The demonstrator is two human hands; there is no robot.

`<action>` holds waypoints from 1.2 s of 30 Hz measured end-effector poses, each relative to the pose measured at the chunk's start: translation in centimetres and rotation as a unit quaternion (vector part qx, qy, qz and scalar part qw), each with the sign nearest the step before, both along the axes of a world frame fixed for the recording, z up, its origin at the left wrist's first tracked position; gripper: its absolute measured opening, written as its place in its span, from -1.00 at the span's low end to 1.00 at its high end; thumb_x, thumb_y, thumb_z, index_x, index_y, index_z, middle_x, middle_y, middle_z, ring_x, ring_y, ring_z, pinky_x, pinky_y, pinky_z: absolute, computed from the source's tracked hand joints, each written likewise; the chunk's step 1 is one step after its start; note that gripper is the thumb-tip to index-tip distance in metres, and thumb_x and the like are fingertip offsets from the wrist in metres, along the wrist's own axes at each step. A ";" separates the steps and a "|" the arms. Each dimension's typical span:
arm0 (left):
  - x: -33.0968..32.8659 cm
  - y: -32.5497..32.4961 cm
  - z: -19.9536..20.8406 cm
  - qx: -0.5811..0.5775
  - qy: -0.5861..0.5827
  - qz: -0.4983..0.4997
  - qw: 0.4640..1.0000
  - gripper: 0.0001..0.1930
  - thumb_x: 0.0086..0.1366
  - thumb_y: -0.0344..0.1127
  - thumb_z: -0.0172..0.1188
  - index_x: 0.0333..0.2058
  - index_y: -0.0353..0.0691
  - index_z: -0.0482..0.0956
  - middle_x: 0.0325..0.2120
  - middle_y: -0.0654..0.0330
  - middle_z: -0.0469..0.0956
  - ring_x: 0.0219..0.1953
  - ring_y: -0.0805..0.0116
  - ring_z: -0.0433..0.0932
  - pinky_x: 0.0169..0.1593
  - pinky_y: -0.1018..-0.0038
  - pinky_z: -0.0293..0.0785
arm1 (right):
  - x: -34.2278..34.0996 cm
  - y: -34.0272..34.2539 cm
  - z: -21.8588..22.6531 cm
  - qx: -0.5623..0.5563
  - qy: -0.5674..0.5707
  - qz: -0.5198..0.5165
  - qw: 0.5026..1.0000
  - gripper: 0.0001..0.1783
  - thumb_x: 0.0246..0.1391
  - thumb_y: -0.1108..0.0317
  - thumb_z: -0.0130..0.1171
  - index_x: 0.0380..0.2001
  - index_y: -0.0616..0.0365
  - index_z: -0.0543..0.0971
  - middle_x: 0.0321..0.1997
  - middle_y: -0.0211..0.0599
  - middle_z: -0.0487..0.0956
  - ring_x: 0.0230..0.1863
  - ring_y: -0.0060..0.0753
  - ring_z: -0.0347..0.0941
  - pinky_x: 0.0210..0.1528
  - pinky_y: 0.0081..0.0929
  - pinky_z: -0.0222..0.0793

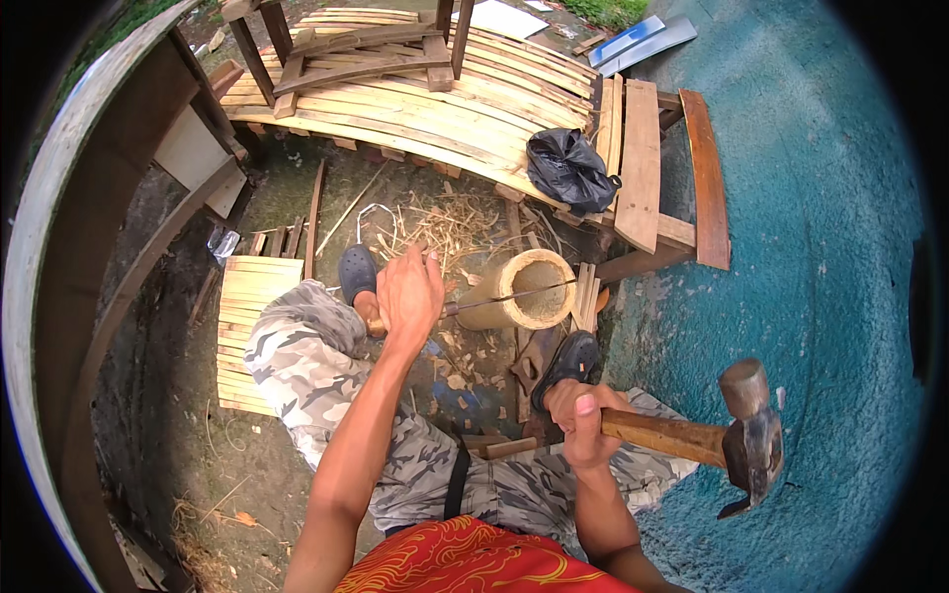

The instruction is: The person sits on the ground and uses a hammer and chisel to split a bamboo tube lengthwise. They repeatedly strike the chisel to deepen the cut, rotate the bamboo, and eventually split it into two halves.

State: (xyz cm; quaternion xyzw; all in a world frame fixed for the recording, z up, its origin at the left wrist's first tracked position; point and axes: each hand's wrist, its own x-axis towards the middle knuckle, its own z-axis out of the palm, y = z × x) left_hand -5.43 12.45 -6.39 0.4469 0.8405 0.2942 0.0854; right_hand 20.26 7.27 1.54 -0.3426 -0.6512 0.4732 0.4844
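- Bamboo: pale, hollow.
- Your left hand grips a knife across it, handle mostly hidden.
- Right of it, your right hand clutches a hammer.

The left hand holds a knife across a bamboo tube, the right hand a hammer.
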 end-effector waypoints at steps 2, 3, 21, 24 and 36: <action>0.0 0.0 -0.1 -0.003 -0.002 0.002 1.000 -0.67 0.41 -0.19 0.05 0.01 -0.27 0.57 -0.21 -0.06 0.66 -0.07 -0.01 0.58 0.08 0.13 0.38 | -0.4 -0.5 -2.0 0.010 0.043 0.007 0.999 -0.57 0.27 0.36 0.09 -0.71 0.09 0.33 -0.71 -0.54 0.37 -0.65 -0.43 0.15 -0.57 -0.47 0.02; -0.1 0.0 -0.2 -0.004 -0.003 0.004 1.000 -0.66 0.41 -0.19 0.06 0.01 -0.26 0.57 -0.21 -0.06 0.66 -0.07 -0.01 0.58 0.08 0.13 0.38 | -1.4 -1.1 -4.0 0.027 -0.084 -0.070 0.994 -0.55 0.29 0.28 0.10 -0.71 0.11 0.35 -0.73 -0.46 0.39 -0.66 -0.41 0.23 -0.56 -0.37 0.08; 0.1 0.6 -1.1 0.026 -0.015 -0.009 1.000 -0.68 0.40 -0.22 0.07 -0.01 -0.28 0.58 -0.18 -0.03 0.66 -0.03 0.03 0.56 0.13 0.17 0.34 | -0.9 -1.2 -9.5 -0.243 -0.358 -0.004 0.901 -0.51 0.27 0.08 0.24 -0.55 0.29 0.48 -0.74 -0.37 0.32 -0.62 -0.61 0.23 -0.55 -0.37 0.20; 0.1 0.6 -1.1 0.036 -0.013 -0.005 0.999 -0.68 0.41 -0.22 0.06 -0.01 -0.28 0.58 -0.19 -0.04 0.66 -0.04 0.03 0.56 0.13 0.17 0.33 | -2.4 0.9 -6.0 -0.247 -0.302 -0.004 0.921 -0.51 0.27 0.08 0.26 -0.57 0.27 0.47 -0.74 -0.44 0.32 -0.62 -0.66 0.23 -0.57 -0.41 0.18; -0.1 0.5 -1.7 0.062 -0.019 -0.001 0.998 -0.67 0.42 -0.22 0.04 0.01 -0.28 0.57 -0.21 -0.05 0.67 -0.05 0.03 0.57 0.11 0.16 0.35 | -3.3 -0.6 -8.9 -0.350 -0.437 0.005 0.828 -0.56 0.28 0.13 0.20 -0.54 0.28 0.51 -0.75 -0.25 0.37 -0.67 -0.41 0.24 -0.53 -0.25 0.19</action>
